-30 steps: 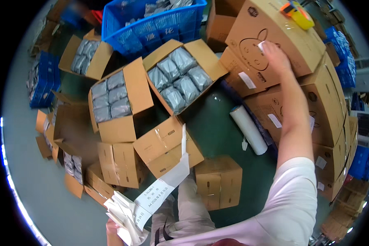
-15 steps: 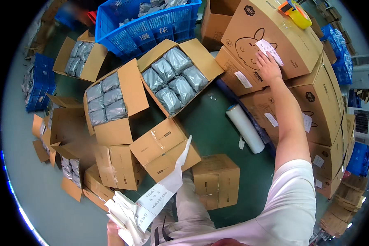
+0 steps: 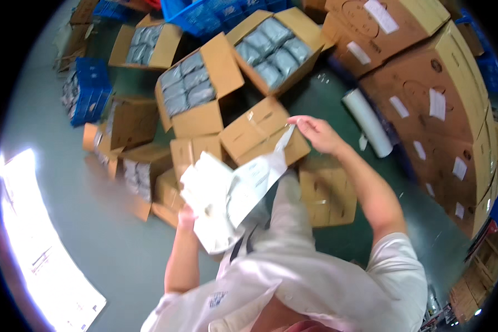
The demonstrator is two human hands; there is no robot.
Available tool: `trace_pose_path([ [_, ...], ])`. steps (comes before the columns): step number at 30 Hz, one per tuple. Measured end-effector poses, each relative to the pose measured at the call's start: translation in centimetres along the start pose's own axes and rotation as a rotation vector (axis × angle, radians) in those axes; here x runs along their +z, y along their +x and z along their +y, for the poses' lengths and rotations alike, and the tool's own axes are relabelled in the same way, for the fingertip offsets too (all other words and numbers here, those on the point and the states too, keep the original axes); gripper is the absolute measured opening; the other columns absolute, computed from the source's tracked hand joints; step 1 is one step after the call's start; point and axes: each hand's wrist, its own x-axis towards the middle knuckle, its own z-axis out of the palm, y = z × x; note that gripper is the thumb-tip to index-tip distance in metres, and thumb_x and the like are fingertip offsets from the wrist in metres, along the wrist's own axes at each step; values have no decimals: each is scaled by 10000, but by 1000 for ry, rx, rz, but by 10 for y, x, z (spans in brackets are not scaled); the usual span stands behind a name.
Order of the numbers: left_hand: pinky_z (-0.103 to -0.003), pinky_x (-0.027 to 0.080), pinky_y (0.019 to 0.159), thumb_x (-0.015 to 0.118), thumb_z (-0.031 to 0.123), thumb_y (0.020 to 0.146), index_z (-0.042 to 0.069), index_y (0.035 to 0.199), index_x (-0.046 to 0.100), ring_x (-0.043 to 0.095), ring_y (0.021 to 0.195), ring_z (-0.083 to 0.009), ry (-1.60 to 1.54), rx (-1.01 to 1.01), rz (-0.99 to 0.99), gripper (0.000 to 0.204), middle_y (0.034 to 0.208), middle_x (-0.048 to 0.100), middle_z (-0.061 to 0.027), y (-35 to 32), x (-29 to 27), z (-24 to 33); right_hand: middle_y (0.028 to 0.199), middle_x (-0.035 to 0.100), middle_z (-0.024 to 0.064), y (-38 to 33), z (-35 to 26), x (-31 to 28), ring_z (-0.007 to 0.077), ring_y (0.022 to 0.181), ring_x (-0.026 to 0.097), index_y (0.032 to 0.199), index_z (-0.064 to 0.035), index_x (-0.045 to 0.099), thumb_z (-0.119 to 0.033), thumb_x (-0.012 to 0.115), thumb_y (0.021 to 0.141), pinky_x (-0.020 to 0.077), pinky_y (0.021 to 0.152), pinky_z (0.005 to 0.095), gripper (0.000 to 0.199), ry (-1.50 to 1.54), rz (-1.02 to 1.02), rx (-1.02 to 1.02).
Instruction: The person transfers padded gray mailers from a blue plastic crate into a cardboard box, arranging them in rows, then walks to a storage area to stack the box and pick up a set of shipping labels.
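Observation:
A loosely folded bundle of white paper labels [image 3: 207,188] is held in my left hand [image 3: 186,217] in front of my body; most of the fingers are hidden behind the paper. From the bundle a strip of printed labels [image 3: 255,176] stretches up and to the right. My right hand [image 3: 322,135] pinches the strip's narrow far end between thumb and fingers, above a taped carton [image 3: 260,130]. On the upper right, a white label [image 3: 380,16] sits flat on the front of a large brown carton [image 3: 354,25].
More labelled cartons [image 3: 442,83] are stacked on the right. A roll of clear film [image 3: 368,123] lies beside them. Open cartons [image 3: 231,72] of grey bags stand ahead, near a blue crate [image 3: 216,19]. Another blue crate [image 3: 91,91] is at left; a closed carton [image 3: 329,193] stands below my right forearm.
My right hand has left the label on the large carton and come down left to the strip's end. My left hand has lifted the bundle, and the view has shifted.

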Motion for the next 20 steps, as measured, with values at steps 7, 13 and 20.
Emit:
trace_pose_path([
  [7, -465, 413, 1088, 862, 98, 478, -42, 1409, 461, 556, 1256, -347, 124, -241, -452, 1023, 1358, 576, -174, -50, -23, 31, 1220, 636, 48, -135, -89, 162, 158, 1210, 519, 1233, -44, 637, -358, 460, 1051, 371, 1066, 341, 404, 421, -283, -229],
  [13, -466, 438, 1050, 849, 76, 431, -43, 1362, 509, 592, 1203, -356, 421, -499, -622, 998, 1291, 620, -176, -95, -11, 38, 983, 658, 1, -317, -109, 211, 72, 878, 586, 1048, -22, 672, -133, 679, 916, 477, 800, 253, 172, 465, -181, -11],
  [20, -416, 446, 1037, 838, 112, 433, -37, 1350, 517, 622, 1157, -302, 636, -710, -810, 983, 1252, 642, -160, -121, 72, -29, 1121, 637, 53, -461, -129, 340, 121, 1000, 606, 1245, -5, 565, -93, 699, 879, 491, 904, 275, 400, 602, 222, -32],
])
